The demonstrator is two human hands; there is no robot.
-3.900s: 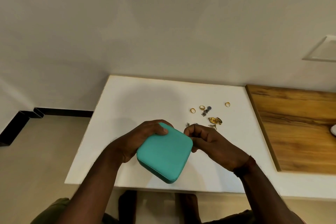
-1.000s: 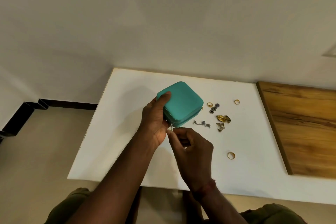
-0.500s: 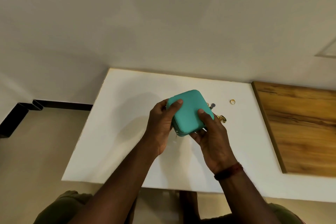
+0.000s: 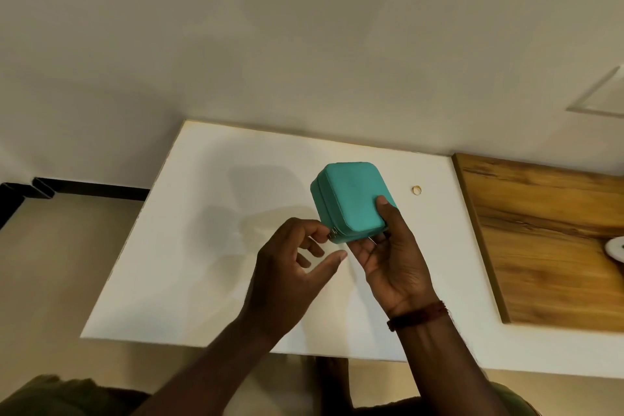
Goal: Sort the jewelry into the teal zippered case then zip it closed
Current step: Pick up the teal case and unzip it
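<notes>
The teal zippered case (image 4: 349, 199) is closed and held tilted above the white table (image 4: 209, 246). My right hand (image 4: 391, 260) grips it from below, thumb on its top face. My left hand (image 4: 293, 263) pinches the small metal zipper pull (image 4: 333, 235) at the case's near left corner, the other fingers loosely spread. One gold ring (image 4: 416, 190) lies on the table to the right of the case. The other jewelry pieces are hidden behind the case and my right hand.
A wooden surface (image 4: 547, 240) adjoins the table on the right, with a white object (image 4: 616, 246) at its right edge. A plain wall rises behind the table. The floor lies to the left, with a black baseboard (image 4: 77, 187).
My left hand has left the case's top and now pinches the zipper pull. My right hand has turned the case and holds it from beneath, which now hides most of the jewelry.
</notes>
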